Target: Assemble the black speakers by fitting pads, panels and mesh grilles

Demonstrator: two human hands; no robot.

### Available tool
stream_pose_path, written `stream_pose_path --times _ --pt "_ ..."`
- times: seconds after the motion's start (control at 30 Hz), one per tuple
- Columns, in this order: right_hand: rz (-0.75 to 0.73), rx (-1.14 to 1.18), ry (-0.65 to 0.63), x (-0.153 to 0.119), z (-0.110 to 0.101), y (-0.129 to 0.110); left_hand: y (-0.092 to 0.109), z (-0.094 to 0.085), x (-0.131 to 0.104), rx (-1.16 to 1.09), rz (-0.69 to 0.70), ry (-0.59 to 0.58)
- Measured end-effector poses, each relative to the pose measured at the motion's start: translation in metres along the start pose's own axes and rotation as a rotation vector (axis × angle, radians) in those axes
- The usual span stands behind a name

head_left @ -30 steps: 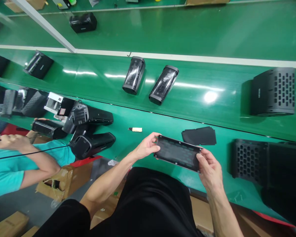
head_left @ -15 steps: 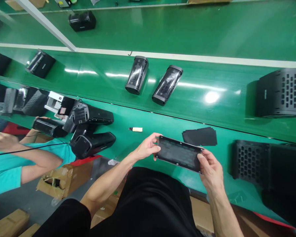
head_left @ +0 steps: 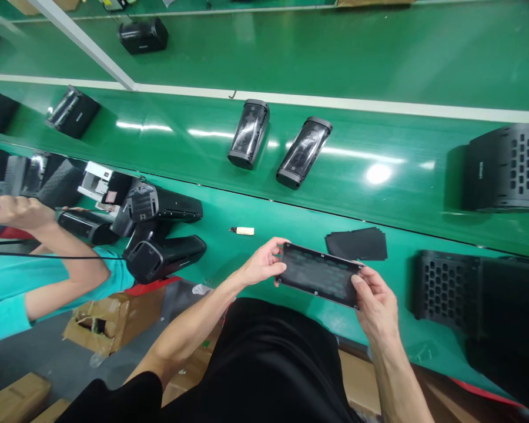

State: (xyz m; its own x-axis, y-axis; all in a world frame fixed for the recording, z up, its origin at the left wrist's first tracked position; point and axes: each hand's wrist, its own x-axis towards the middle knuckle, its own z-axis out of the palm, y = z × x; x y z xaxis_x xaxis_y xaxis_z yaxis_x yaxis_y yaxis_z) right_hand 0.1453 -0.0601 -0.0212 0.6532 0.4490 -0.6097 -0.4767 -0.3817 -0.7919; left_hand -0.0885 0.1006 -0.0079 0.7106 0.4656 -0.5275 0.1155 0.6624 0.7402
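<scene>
A black rectangular panel (head_left: 320,276) is held over the green bench, tilted a little, its slotted pattern faintly visible inside the rim. My left hand (head_left: 264,262) pinches its left end, thumb on the inner face. At the right end, my right hand (head_left: 374,294) grips the corner with the thumb pressing on the face. Just behind the panel lies a stack of thin black sheets (head_left: 357,244). A small cutter with a pale yellow handle (head_left: 245,231) rests on the bench beyond my left hand.
Perforated black housings (head_left: 445,288) stand at the right. On the green line (head_left: 370,129) are two shiny black units (head_left: 249,134) and a larger housing (head_left: 506,167). Black units (head_left: 171,258) are piled at the left, beside another person's arm (head_left: 74,241).
The units on the green line have shifted slightly right. The other person's hand at the left has moved up and right. My hands hold the panel almost unchanged.
</scene>
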Motion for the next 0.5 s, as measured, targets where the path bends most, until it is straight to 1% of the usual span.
stream_pose_path --times 0.27,0.5 --pt "0.035 0.051 0.005 -0.0013 0.0038 -0.0062 -0.0013 -0.0003 0.0016 0.017 -0.022 0.032" --pt "-0.005 -0.007 -0.035 0.0041 0.0003 0.0011 -0.0064 -0.0014 0.0056 0.047 -0.024 0.078"
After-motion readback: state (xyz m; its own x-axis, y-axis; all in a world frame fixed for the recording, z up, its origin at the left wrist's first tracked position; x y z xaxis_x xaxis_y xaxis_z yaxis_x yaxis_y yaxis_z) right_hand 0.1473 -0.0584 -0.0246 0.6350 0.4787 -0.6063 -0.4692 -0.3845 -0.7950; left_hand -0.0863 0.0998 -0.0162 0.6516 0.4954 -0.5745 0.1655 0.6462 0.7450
